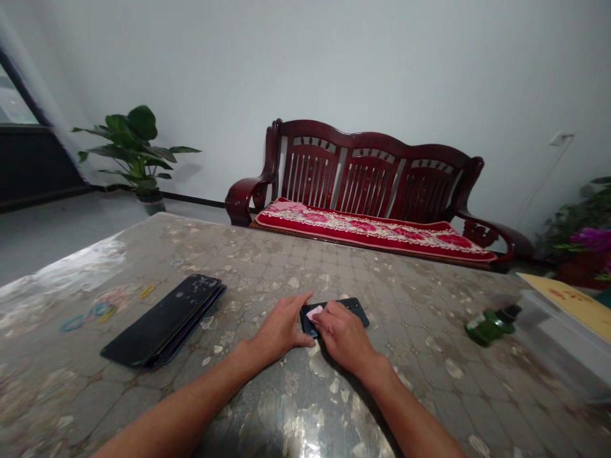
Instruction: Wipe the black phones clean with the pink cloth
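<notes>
A dark smartphone (357, 309) lies flat on the patterned tabletop in front of me. My left hand (282, 323) grips its left end, with the thumb by the near edge and the fingers by the far edge. In my right hand (344, 333) a small pale pink cloth (314, 312) is pinched and pressed onto the phone's surface. The right hand covers much of the phone's middle. Left of my hands lies a black wallet-like case (165, 321), its layered edge facing right.
Several coloured elastic bands (100, 310) lie at the table's left. On the right, a green spray bottle (491, 326) lies near a clear plastic box (563, 337) with a yellow sheet (573, 299) on top. Beyond the table (267, 254) stands a wooden bench (363, 172).
</notes>
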The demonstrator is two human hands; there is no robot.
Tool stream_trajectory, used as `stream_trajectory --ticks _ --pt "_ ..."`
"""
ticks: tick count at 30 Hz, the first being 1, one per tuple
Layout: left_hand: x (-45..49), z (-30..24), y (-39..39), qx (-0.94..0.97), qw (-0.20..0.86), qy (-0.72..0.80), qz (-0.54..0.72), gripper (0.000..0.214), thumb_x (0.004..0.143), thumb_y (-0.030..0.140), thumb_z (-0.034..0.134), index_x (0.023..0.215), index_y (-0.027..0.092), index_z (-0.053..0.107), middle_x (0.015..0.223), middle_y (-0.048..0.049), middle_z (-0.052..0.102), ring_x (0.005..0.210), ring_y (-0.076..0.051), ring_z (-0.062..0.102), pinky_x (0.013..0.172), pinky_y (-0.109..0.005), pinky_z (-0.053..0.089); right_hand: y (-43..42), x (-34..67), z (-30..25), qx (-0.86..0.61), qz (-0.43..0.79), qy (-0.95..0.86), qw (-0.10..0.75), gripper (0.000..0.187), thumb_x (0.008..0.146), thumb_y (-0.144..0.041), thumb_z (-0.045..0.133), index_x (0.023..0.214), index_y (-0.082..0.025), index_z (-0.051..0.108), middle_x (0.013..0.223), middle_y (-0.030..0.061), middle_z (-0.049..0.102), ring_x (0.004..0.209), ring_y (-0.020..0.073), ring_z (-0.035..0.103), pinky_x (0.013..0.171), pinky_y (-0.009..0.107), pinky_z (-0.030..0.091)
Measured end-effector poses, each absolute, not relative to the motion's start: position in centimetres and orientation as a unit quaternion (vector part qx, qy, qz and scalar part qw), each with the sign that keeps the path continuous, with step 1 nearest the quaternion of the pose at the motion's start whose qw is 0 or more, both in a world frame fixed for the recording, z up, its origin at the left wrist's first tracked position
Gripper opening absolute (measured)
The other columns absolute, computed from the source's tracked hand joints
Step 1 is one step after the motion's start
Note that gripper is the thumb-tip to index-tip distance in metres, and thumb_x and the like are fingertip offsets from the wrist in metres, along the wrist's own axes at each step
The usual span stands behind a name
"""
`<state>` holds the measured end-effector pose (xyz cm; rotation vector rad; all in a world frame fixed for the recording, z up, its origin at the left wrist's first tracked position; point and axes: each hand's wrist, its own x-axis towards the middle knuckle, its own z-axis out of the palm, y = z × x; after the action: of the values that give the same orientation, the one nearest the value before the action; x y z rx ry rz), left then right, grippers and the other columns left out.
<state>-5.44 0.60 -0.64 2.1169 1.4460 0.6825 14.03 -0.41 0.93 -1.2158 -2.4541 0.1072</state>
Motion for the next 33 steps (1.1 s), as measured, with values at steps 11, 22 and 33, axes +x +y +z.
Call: stream_trajectory --ticks 11,22,33 --pt "-6.1 -1.5 1.1 0.771 0.269 0.505 0.28 0.111 0.05 0.028 0.094 0.147 0.022 0.041 0.127 -0.0111 0.062 0.118 -0.033 0.056 0.104 -0.048 0.042 -0.2 14.6 0.6 -0.474 0.034 -0.853 0.217 0.022 0.095 -0.012 0.052 0.1 -0.022 0.071 0.091 0.0036 0.061 0.088 0.0171 0.057 0.078 0.026 0.041" --pt "-5.7 -1.1 0.7 0.757 0.267 0.52 0.291 0.1 0.055 0.018 0.086 0.144 0.02 0.041 0.122 -0.0111 0.065 0.114 -0.033 0.058 0.101 -0.048 0.045 0.9 15.0 1.3 -0.565 0.015 -0.806 0.178 0.027 0.099 -0.016 0.047 0.105 -0.023 0.073 0.095 0.0063 0.066 0.088 0.0191 0.061 0.076 0.027 0.043" --pt "-5.7 -1.5 1.3 0.767 0.258 0.509 0.293 0.102 0.056 0.017 0.085 0.146 0.018 0.038 0.121 -0.0116 0.066 0.114 -0.033 0.06 0.102 -0.048 0.046 -0.7 13.0 1.8 -0.467 0.028 -0.868 0.165 0.025 0.096 -0.014 0.052 0.103 -0.023 0.073 0.092 0.004 0.063 0.087 0.0168 0.058 0.075 0.025 0.04"
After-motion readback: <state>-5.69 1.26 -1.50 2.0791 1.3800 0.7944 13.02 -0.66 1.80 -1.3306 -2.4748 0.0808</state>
